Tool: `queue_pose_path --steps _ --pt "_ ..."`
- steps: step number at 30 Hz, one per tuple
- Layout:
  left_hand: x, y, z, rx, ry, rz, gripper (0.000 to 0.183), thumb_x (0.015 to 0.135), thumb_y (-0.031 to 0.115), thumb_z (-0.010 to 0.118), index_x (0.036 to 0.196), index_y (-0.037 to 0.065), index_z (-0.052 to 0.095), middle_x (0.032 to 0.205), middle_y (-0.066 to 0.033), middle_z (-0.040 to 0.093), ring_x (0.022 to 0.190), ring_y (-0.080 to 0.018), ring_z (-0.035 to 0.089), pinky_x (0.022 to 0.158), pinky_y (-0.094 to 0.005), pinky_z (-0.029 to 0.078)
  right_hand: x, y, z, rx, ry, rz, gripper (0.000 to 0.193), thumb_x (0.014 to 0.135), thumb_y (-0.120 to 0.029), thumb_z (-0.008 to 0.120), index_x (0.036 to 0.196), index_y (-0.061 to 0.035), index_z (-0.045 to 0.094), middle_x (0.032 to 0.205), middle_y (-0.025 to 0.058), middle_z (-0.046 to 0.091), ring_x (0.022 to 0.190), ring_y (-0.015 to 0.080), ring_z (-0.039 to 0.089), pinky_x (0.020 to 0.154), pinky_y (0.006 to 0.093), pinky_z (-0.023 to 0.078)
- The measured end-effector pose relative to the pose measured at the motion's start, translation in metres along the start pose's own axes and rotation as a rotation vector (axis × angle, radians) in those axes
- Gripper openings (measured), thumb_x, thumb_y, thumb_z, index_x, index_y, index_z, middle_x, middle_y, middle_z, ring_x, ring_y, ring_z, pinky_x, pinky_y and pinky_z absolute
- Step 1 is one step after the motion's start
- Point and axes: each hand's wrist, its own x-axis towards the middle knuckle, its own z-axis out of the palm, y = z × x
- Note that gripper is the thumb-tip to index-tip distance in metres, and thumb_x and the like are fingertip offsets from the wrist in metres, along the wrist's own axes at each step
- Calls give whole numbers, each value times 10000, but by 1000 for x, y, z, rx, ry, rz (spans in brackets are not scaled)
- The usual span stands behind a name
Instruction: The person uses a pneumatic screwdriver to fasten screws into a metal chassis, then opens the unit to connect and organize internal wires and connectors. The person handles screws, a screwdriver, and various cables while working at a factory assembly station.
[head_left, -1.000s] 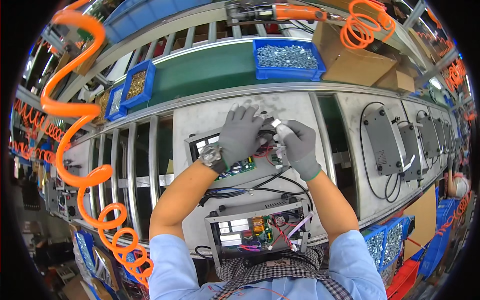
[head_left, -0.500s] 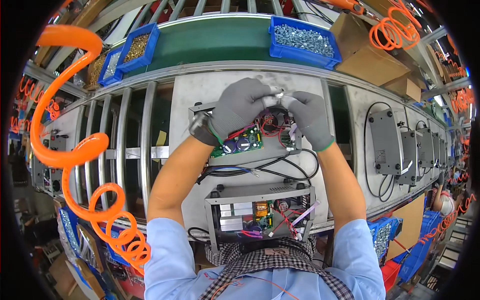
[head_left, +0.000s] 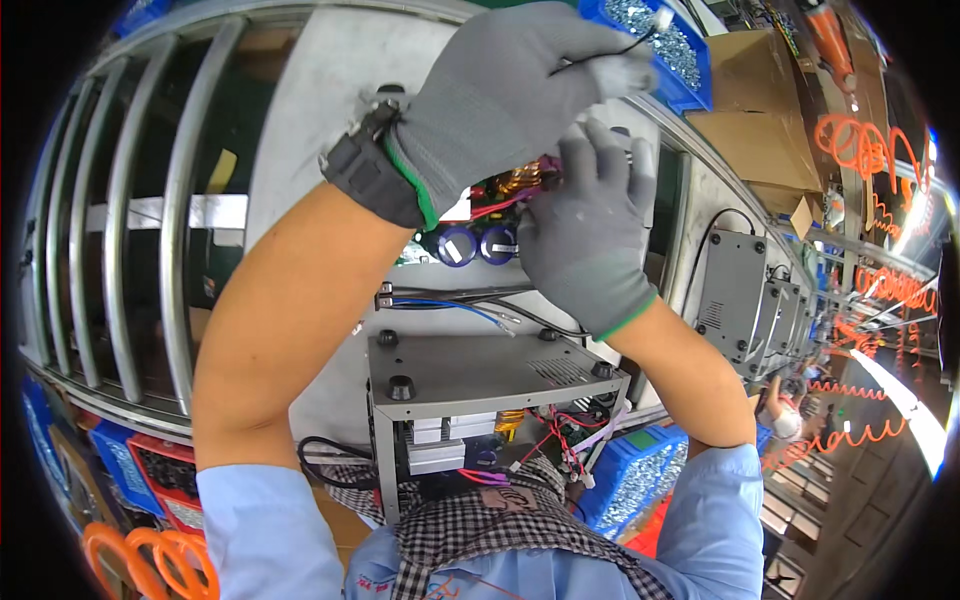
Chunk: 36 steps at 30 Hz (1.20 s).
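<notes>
My left hand [head_left: 500,95], in a grey glove, is closed above the far unit. A short dark wire with a white end [head_left: 662,19] sticks out from its fingertips. My right hand [head_left: 590,235], also gloved, is open with fingers apart over the same unit's right part. Under both hands is an open electronic unit; round purple capacitors [head_left: 457,246], a copper coil and red wires show between them. Much of that unit is hidden by the gloves. Nearer to me stands a grey metal case [head_left: 470,365] with black feet on top, and heatsinks and wires inside.
Metal rollers [head_left: 180,200] run along the left. A blue bin of small metal parts [head_left: 690,60] stands at the far right, beside a cardboard box [head_left: 755,110]. Another blue bin [head_left: 630,475] is near my right arm. Several grey cases [head_left: 733,290] line the right. Black cables [head_left: 480,296] lie between the units.
My hands have parted from a shared pinch. The left has moved up and away with the wire; the right has opened lower over the unit. The head view has shifted and turned.
</notes>
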Motion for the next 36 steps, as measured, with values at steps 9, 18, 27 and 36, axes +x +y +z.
queue_pose_path --steps 9,18,27,36 --pt "4 32 -12 -829 -130 -398 300 899 144 669 1126 -51 646 852 -97 708 762 -99 642 658 -224 515 8 34 5 133 -423 312 244 759 -345 644 897 -200 783 1434 172 411 1353 374 292 1129 596 65" --pt "3 35 -9 -605 -154 -337 334 922 194 632 1168 -32 629 950 -154 710 837 -175 675 777 -282 536 10 34 11 168 -529 343 274 826 -336 568 958 -190 760 1004 130 683 1135 331 544 1087 669 56" --pt "-9 33 6 -582 -14 -125 365 918 195 622 1199 -38 607 1028 -173 694 930 -204 669 846 -297 529 5 34 19 -17 -395 220 324 877 -360 530 1057 -176 727 1160 142 645 1261 333 474 1083 677 26" --pt "4 42 -8 -805 -213 -417 320 901 128 630 1181 -28 621 868 -124 698 647 -112 640 613 -250 544 -4 33 35 -16 -385 255 400 810 -314 616 1170 -139 623 1147 118 654 1234 337 491 1099 636 76"
